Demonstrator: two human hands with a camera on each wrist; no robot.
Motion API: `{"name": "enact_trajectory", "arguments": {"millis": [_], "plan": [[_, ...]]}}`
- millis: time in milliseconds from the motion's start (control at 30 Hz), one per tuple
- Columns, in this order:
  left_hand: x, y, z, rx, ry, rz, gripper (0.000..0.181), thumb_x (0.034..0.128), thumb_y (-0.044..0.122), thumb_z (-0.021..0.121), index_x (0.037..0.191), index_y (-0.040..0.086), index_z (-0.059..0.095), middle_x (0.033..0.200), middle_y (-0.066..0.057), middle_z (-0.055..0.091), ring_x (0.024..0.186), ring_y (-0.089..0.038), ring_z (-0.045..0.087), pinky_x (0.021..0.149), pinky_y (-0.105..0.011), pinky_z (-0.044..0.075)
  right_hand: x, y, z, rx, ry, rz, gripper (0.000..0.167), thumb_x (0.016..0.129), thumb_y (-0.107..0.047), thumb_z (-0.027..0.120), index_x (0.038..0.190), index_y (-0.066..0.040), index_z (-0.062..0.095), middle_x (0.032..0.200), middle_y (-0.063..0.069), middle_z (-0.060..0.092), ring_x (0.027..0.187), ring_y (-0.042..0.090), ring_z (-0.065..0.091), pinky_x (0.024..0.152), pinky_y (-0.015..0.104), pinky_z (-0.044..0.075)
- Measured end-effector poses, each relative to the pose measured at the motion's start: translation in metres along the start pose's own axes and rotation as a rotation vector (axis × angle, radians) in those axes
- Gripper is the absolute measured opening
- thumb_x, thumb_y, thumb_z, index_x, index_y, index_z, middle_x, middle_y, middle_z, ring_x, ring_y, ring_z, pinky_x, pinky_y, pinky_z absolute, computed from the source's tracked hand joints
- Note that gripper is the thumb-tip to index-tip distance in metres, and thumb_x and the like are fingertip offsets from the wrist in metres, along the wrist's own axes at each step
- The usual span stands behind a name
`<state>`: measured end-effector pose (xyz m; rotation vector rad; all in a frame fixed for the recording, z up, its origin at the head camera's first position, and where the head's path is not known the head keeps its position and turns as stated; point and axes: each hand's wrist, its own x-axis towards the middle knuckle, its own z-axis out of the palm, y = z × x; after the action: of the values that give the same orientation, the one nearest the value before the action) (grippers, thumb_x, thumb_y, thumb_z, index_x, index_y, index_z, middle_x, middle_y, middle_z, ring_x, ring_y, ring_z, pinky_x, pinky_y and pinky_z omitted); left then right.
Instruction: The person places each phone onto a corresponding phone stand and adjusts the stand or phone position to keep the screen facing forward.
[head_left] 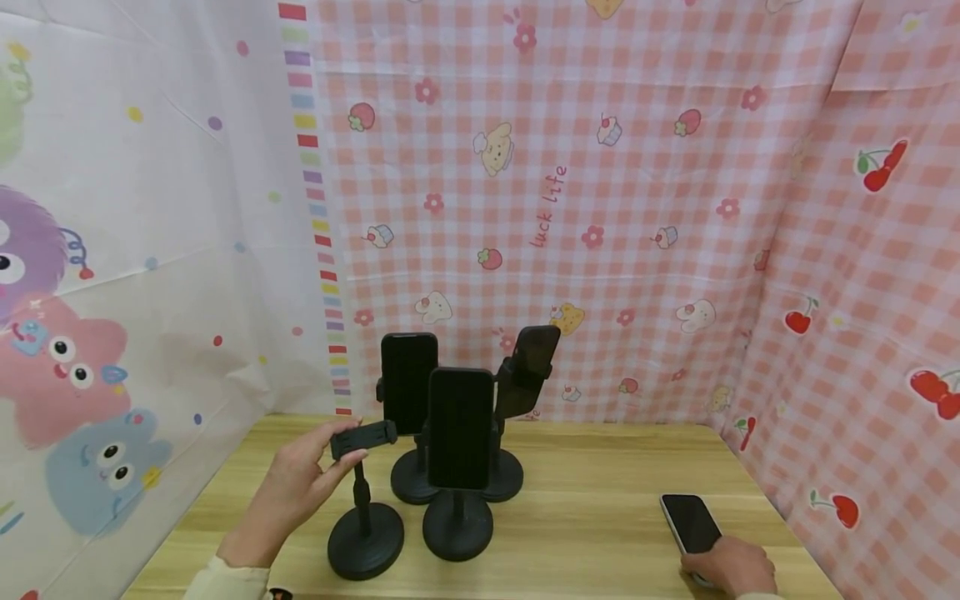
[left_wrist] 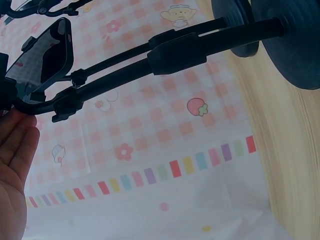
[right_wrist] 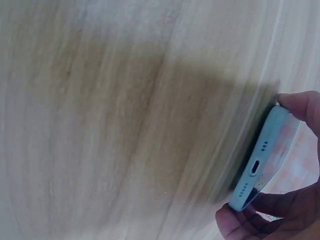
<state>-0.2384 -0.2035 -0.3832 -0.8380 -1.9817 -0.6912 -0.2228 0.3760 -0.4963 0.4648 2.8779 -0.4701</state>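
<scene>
My left hand [head_left: 296, 471] grips the clamp head of a black phone stand [head_left: 365, 533] at the front left, thumb below and fingers above. No phone sits in that clamp. In the left wrist view the fingers [left_wrist: 22, 145] are by the stand's top, with the pole [left_wrist: 115, 80] running to its round base. At the table's right, my right hand [head_left: 731, 567] holds the lower end of a phone [head_left: 692, 525], dark screen up. The right wrist view shows thumb and fingers on opposite long edges of the phone [right_wrist: 260, 157], its charging port facing the camera.
Three more black stands carry dark-screened phones: one in front [head_left: 461, 429], one behind left [head_left: 409, 383] and a tilted one behind right [head_left: 528, 371]. All stand on a wooden table [head_left: 600, 475]. Patterned cloth [head_left: 637, 167] hangs behind and at both sides.
</scene>
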Motion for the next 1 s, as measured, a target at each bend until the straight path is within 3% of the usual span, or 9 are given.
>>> {"name": "enact_trajectory", "arguments": {"millis": [233, 333, 467, 733, 1000], "plan": [[-0.001, 0.0, 0.0, -0.021, 0.008, 0.005, 0.044, 0.0923, 0.039, 0.067, 0.118, 0.002, 0.066, 0.102, -0.011, 0.072, 0.059, -0.001, 0.046, 0.05, -0.012, 0.039, -0.003, -0.005, -0.003, -0.004, 0.003, -0.006, 0.062, 0.077, -0.046, 0.07, 0.09, 0.014, 0.06, 0.082, 0.022, 0.059, 0.086, 0.046, 0.053, 0.08, 0.058, 0.046], [-0.001, 0.0, 0.0, -0.015, 0.002, -0.008, 0.042, 0.0892, 0.03, 0.073, 0.118, 0.002, 0.066, 0.103, -0.011, 0.072, 0.06, -0.001, 0.047, 0.049, -0.012, 0.039, -0.006, -0.008, -0.003, 0.015, 0.009, -0.004, 0.061, 0.077, -0.046, 0.07, 0.089, 0.013, 0.06, 0.081, 0.02, 0.059, 0.084, 0.043, 0.053, 0.078, 0.056, 0.047], [-0.002, 0.001, 0.0, -0.005, -0.012, -0.032, 0.049, 0.0743, 0.006, 0.085, 0.119, 0.001, 0.065, 0.104, -0.011, 0.072, 0.062, -0.001, 0.048, 0.05, -0.012, 0.039, -0.012, -0.014, -0.003, 0.073, 0.033, 0.007, 0.061, 0.074, -0.046, 0.071, 0.089, 0.013, 0.06, 0.079, 0.018, 0.059, 0.08, 0.04, 0.054, 0.074, 0.052, 0.049], [-0.004, 0.002, 0.0, 0.025, -0.026, -0.042, 0.045, 0.081, 0.017, 0.083, 0.12, 0.003, 0.066, 0.106, -0.011, 0.072, 0.061, -0.002, 0.048, 0.052, -0.013, 0.04, -0.022, -0.025, 0.0, 0.195, 0.07, 0.02, 0.064, 0.072, -0.046, 0.07, 0.091, 0.014, 0.061, 0.08, 0.018, 0.062, 0.075, 0.032, 0.057, 0.07, 0.045, 0.05], [-0.004, 0.002, 0.001, 0.061, -0.022, -0.031, 0.052, 0.073, 0.008, 0.087, 0.12, 0.004, 0.066, 0.107, -0.01, 0.072, 0.064, -0.004, 0.048, 0.055, -0.013, 0.04, -0.027, -0.045, 0.001, 0.277, 0.074, 0.007, 0.071, 0.076, -0.049, 0.068, 0.094, 0.019, 0.058, 0.083, 0.019, 0.062, 0.074, 0.028, 0.055, 0.066, 0.037, 0.047]]}}
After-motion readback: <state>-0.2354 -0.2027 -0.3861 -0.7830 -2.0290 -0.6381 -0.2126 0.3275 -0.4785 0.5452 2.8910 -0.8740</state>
